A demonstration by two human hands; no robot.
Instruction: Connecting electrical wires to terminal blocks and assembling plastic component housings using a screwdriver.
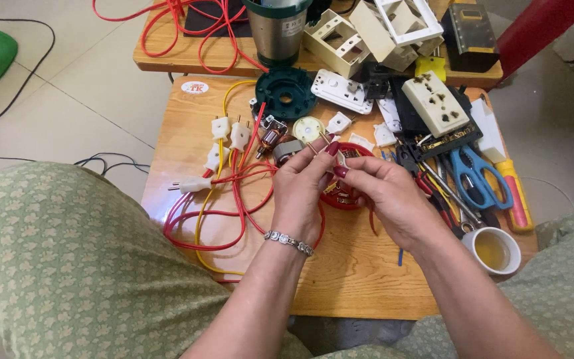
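table (367, 279), wooden, centre of frame: crowded across its upper and right parts; bare wood shows only along the lower edge, below my wrists. i judge that strip the one free place to set anything down. its lower and left edges are close, so a dropped small part could roll off to the tiled floor (88, 100).

second table (161, 63), top of frame: carries a steel cylinder (277, 30) and cream socket housings (367, 33). not reachable without passing over the clutter.

red and yellow wires (227, 199), left of centre: loops lie just beside my left wrist, white plugs (230, 133) on their ends. risk as i see it: the wrist or bracelet (289, 242) snags a loop and drags the plugs.

blue scissors (476, 176) and screwdriver (516, 199), right: handles near the right edge; a sweep of my right forearm could push them off.

white cup (494, 250), lower right: holds yellowish liquid, sits just beside my right forearm. likeliest spill.

left hand (303, 189), centre: fingers closed, pinching a small white plug part (337, 158) with brass pins, held above the red round lid (347, 193).

right hand (386, 193), centre: fingers (341, 171) closed on the same part from the right. a slip would, i judge, drop it among the small parts under my hands, hard to find again.
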